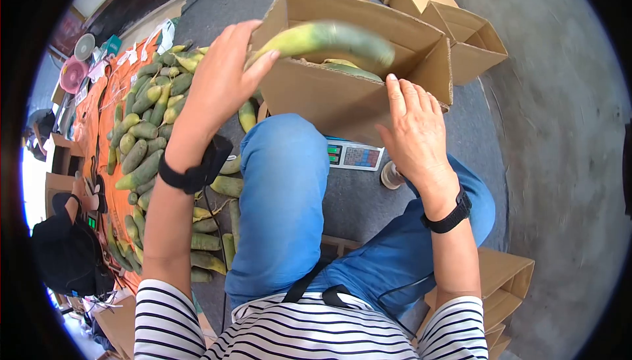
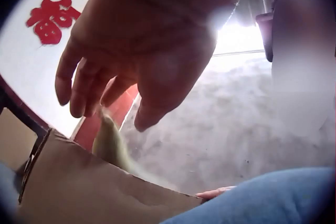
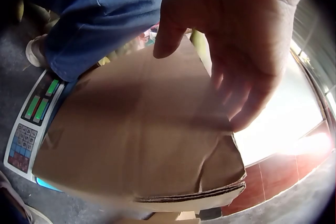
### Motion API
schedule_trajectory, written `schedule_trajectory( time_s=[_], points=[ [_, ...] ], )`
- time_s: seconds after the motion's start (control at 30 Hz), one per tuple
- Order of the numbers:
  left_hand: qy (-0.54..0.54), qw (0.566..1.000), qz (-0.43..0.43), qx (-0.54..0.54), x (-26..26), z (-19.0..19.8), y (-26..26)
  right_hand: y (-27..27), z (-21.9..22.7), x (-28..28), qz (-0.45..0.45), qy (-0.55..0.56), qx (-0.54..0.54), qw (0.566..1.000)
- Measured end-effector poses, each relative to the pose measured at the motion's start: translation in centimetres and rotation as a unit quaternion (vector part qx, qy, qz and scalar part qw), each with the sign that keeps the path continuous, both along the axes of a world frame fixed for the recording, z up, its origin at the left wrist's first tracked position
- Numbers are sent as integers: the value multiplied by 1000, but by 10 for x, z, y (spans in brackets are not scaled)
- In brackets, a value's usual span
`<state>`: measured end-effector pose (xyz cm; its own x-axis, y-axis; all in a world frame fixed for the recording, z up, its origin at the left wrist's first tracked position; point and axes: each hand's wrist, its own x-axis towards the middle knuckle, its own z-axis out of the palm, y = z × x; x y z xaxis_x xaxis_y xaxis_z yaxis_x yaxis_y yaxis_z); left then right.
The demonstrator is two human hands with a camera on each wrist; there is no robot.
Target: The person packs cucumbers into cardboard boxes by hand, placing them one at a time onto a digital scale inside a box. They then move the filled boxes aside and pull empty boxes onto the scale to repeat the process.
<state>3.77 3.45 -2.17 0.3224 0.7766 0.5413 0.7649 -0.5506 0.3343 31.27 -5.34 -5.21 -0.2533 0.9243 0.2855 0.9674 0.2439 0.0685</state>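
A long green radish (image 1: 342, 38), yellowish at one end and blurred, is held above an open cardboard box (image 1: 322, 96). My left hand (image 1: 224, 73) pinches its yellow end; in the left wrist view the fingers of that hand (image 2: 136, 50) are at the tip of the radish (image 2: 111, 142). My right hand (image 1: 416, 123) rests with extended fingers on the near rim of the box, and the right wrist view has this hand (image 3: 231, 40) beside the box side (image 3: 131, 119). Inside the box, part of another radish (image 1: 352, 70) shows; the rest of the contents is hidden.
Under the box is a scale with a keypad (image 1: 362, 156). Many radishes (image 1: 141, 136) lie on an orange sheet (image 1: 102, 123) at the left, others beside my knee. More cardboard boxes (image 1: 471, 37) stand behind and to the right. Another box (image 1: 507, 281) sits at lower right.
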Motion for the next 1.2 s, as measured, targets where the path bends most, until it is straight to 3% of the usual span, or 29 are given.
schedule_trajectory(
  time_s=[0.1,0.17,0.27,0.33,0.63,0.77,1.2],
  points=[
    [-47,999,7,-13,-14,-15,-31,-2,-1,3,2,8,22,1000],
    [-88,987,25,-135,-26,-22,-69,-2,0,4,14,14,34,999],
    [-78,946,-49,-310,-28,-28,-126,-2,-1,0,5,6,-3,1000],
    [-8,972,-40,-231,-16,-39,-151,-1,2,-1,4,9,-9,1000],
    [-19,972,-13,-233,-21,-50,-159,-4,-4,0,36,82,90,992],
    [-51,965,-2,-256,-24,-51,-160,-7,1,-2,67,90,94,989],
    [-64,966,-3,-252,-24,-53,-159,-8,-3,-1,40,69,77,994]
  ],
)
